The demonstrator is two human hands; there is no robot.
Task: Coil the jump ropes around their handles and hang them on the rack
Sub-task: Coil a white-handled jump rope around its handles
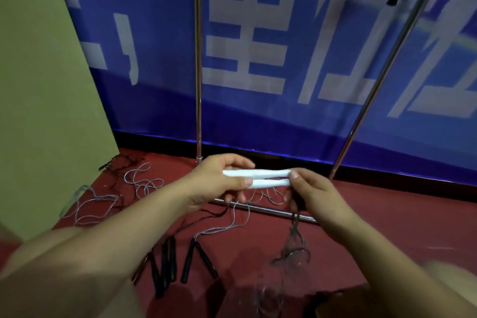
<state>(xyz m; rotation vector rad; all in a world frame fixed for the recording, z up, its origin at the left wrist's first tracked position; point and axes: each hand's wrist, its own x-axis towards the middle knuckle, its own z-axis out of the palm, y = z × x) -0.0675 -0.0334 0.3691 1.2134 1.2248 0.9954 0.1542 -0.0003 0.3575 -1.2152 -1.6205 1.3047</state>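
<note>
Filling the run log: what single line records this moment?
step: coiling | left hand: grips white handles | right hand: pinches handle ends, holds dark rope | rack: unused

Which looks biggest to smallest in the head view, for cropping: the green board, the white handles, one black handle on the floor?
1. green board
2. white handles
3. black handle
White versus black is unsure: the white pair sits nearer the camera.

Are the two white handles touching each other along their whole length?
Apart in the middle: the head view shows a dark gap between the white handles, which the left hand and right hand hold together at the ends.
</note>
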